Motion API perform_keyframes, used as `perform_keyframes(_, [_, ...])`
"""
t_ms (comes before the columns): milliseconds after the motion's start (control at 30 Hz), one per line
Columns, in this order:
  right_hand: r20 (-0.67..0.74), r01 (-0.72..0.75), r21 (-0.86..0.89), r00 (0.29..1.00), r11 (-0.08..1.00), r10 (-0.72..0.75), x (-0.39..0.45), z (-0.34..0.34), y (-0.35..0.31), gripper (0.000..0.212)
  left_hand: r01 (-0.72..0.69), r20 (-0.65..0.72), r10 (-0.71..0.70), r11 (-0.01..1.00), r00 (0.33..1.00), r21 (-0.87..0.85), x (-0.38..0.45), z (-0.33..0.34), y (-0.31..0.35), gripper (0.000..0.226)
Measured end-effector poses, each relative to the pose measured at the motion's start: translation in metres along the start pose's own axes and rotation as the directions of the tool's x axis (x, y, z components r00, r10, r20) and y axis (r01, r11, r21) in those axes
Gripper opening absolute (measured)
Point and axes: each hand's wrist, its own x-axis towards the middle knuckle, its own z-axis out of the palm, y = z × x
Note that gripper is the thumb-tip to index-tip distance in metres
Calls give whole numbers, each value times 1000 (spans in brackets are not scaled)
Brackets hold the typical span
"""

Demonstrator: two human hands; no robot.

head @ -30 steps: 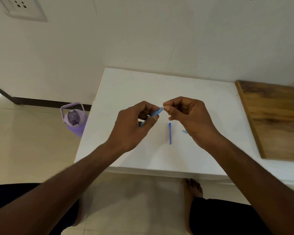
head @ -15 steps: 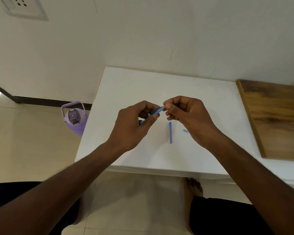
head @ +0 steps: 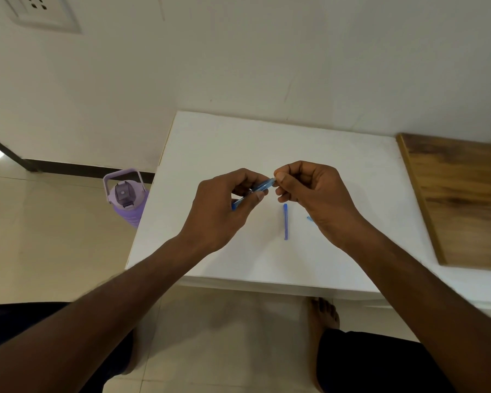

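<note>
1. Blue pen body (head: 262, 186): I see it held up in the air over the middle of the white table (head: 238, 143). It is tilted, w/ the upper end pointing right and the lower end poking out below the L hand's fingers.
2. L hand (head: 221, 211): fingers + thumb are curled round the pen's mid section and clamped on it, back of the hand toward me.
3. R hand (head: 315, 194): thumb + forefinger are pinched together on the pen's upper right tip, other fingers curled in. I can't tell if a separate small part sits at that tip; it's too small.
4. Thin blue stick (head: 285, 221): lies flat on the table just below the hands and between the wrists, running front to back, touching neither hand.
5. Small blue bit (head: 309, 218): on the table just right of the stick, partly hidden by the R hand's heel.
6. Wooden board (head: 465, 199): lies flat at the table's right side, well apart from the hands.
7. Purple bottle (head: 126, 199): has a handle and stands on the tiled floor beside the table's left edge.
8. Wall socket (head: 40, 9): on the white wall, top left of my view.
9. Bare foot (head: 322, 313): on the floor by the table's near edge.
</note>
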Motion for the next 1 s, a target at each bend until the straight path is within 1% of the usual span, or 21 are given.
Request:
perform_keyframes(200, [26, 10, 38, 1000, 999, -11, -3, -5, 0, 8, -3, -1, 3, 1000, 1000, 9, -2, 0, 3, 17])
perform_keyframes(267, [40, -33, 119, 999, 992, 29, -2, -6, -1, 5, -30, 1, 30, 999, 1000, 21, -2, -2, 3, 16])
perform_keyframes(367, [110, -161, 264, 985, 951, 136, -1, -8, -3, 8, -48, 13, 48, 999, 999, 21, -3, -2, 3, 17])
perform_keyframes(433, [162, -208, 271, 972, 940, 168, -1, -12, -6, 4, -34, 18, 34, 999, 999, 7, -4, 0, 2, 18])
perform_keyframes(500, [170, -172, 157, 975, 973, 145, 2, -22, -7, 17, -14, 14, 14, 1000, 1000, -27, -3, 3, 1, 19])
perform_keyframes(533, [134, -125, 32, 984, 992, 119, 4, -30, -6, 18, 2, 6, -2, 999, 1000, -48, -2, 3, 1, 20])
perform_keyframes(567, [70, -61, -161, 995, 985, 73, 5, -38, -4, 16, 22, -8, -23, 997, 1000, -69, 0, 3, -1, 20])
perform_keyframes(600, [8, 13, -413, 1000, 911, -11, 7, -47, 0, 11, 44, -23, -47, 995, 999, -87, 1, 3, -2, 20])
perform_keyframes(633, [-11, 59, -657, 996, 752, -88, 8, -54, 6, 7, 66, -35, -69, 993, 997, -96, 2, 3, -4, 20])
perform_keyframes(667, [11, 72, -812, 994, 579, -108, 8, -59, 12, 7, 83, -44, -87, 992, 995, -97, 3, 3, -6, 20])
perform_keyframes(700, [31, 59, -882, 997, 468, -67, 8, -60, 19, 7, 95, -48, -99, 991, 994, -93, 4, 3, -7, 20])
perform_keyframes(733, [40, 34, -902, 999, 430, 3, 7, -59, 25, 6, 101, -50, -106, 991, 993, -88, 3, 3, -8, 20])
perform_keyframes(800, [51, -1, -897, 993, 442, 107, 5, -53, 34, 7, 105, -47, -109, 991, 993, -84, 3, 4, -10, 20])
perform_keyframes(833, [51, -11, -895, 991, 446, 127, 4, -50, 37, 11, 105, -42, -109, 991, 993, -82, 3, 5, -11, 19])
perform_keyframes(900, [62, 3, -907, 990, 420, 126, 3, -44, 41, 13, 106, -31, -109, 992, 994, -74, 3, 6, -11, 20])
perform_keyframes(1000, [89, 37, -930, 988, 365, 126, 2, -37, 44, 4, 108, -24, -110, 992, 994, -61, 3, 7, -12, 19])
